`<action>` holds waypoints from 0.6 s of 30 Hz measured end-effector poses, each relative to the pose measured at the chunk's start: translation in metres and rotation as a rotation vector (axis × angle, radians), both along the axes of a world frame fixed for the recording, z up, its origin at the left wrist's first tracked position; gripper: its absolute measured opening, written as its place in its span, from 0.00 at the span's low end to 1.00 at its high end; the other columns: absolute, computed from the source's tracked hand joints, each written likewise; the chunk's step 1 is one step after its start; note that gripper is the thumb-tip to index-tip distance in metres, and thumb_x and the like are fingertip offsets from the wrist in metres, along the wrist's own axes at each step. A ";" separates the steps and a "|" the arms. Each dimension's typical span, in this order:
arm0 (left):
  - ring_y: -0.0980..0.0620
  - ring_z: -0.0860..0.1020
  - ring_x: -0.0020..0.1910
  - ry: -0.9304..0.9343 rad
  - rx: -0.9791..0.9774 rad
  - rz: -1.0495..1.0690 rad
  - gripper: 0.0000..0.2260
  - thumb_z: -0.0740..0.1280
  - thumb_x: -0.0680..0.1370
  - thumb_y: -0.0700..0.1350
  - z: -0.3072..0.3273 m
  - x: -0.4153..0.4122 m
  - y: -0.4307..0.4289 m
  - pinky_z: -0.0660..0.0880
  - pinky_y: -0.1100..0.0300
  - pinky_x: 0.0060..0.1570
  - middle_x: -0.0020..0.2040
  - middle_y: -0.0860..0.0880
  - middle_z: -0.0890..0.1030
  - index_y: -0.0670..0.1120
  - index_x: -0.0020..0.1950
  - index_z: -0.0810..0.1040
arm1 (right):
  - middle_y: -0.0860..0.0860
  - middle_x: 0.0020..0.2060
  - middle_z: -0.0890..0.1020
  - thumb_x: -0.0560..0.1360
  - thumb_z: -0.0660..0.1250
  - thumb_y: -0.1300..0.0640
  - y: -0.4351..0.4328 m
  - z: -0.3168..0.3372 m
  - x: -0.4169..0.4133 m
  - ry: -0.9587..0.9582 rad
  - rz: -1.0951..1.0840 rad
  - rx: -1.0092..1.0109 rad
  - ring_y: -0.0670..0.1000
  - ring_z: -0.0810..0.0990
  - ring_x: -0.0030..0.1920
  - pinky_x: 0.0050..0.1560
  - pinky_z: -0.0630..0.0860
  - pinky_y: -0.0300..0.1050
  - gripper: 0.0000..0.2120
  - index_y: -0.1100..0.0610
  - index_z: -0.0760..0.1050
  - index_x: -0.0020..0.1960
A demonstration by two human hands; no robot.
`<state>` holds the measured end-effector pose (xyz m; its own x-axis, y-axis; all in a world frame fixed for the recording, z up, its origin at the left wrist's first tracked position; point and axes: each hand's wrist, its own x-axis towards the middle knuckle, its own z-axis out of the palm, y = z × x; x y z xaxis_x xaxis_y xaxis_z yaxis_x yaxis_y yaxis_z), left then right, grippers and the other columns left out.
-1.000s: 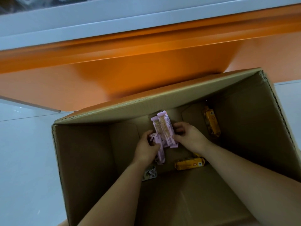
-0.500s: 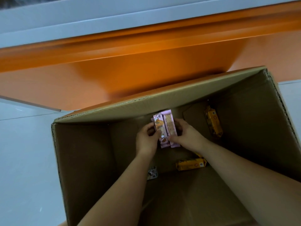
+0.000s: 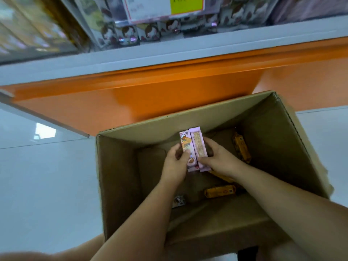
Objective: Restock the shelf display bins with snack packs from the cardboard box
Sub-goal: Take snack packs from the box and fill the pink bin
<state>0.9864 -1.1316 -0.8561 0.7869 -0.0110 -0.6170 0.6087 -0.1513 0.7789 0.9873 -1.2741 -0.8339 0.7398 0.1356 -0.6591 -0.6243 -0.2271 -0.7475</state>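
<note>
Both hands are reaching into the cardboard box (image 3: 116, 185), gripping two pink snack packs (image 3: 194, 147) side by side. The left hand (image 3: 175, 164) is pinching them from nine o'clock, and the right hand (image 3: 218, 158) is clamping them from three o'clock. On the box floor, yellow packs (image 3: 220, 191) are lying at three and five o'clock of the pink ones. The shelf bins (image 3: 150, 32) are showing at twelve o'clock above the orange base panel (image 3: 150, 97), blurred, seemingly full of packs.
</note>
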 end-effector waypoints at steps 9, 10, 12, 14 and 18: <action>0.54 0.81 0.53 -0.357 -0.064 0.102 0.15 0.62 0.81 0.47 0.116 -0.033 -0.015 0.80 0.57 0.50 0.59 0.50 0.80 0.48 0.68 0.71 | 0.52 0.66 0.74 0.76 0.65 0.65 -0.003 0.135 -0.024 -0.304 0.052 -0.128 0.50 0.80 0.57 0.58 0.78 0.51 0.33 0.47 0.57 0.75; 0.54 0.81 0.54 -0.416 -0.058 0.106 0.15 0.62 0.81 0.48 0.130 -0.037 -0.017 0.80 0.55 0.51 0.59 0.51 0.79 0.50 0.67 0.72 | 0.52 0.66 0.74 0.76 0.65 0.65 -0.005 0.153 -0.028 -0.342 0.049 -0.116 0.49 0.80 0.56 0.56 0.79 0.48 0.33 0.47 0.57 0.75; 0.55 0.79 0.56 -0.525 -0.063 0.115 0.14 0.62 0.80 0.50 0.155 -0.041 -0.022 0.78 0.55 0.55 0.59 0.54 0.79 0.53 0.66 0.72 | 0.50 0.64 0.76 0.77 0.65 0.65 -0.010 0.188 -0.036 -0.428 0.041 -0.077 0.42 0.81 0.52 0.51 0.80 0.41 0.33 0.46 0.57 0.75; 0.59 0.77 0.57 -0.629 -0.058 0.121 0.14 0.62 0.80 0.51 0.182 -0.042 -0.029 0.76 0.61 0.56 0.60 0.55 0.78 0.54 0.66 0.72 | 0.45 0.57 0.77 0.77 0.65 0.65 -0.015 0.219 -0.043 -0.531 0.015 -0.101 0.32 0.79 0.43 0.40 0.76 0.28 0.31 0.45 0.59 0.73; 0.59 0.76 0.59 -0.799 -0.087 0.148 0.16 0.63 0.80 0.53 0.232 -0.032 -0.049 0.77 0.57 0.57 0.63 0.54 0.75 0.56 0.68 0.72 | 0.40 0.48 0.80 0.76 0.66 0.65 -0.031 0.260 -0.044 -0.706 -0.112 -0.048 0.36 0.81 0.41 0.38 0.76 0.30 0.28 0.43 0.64 0.70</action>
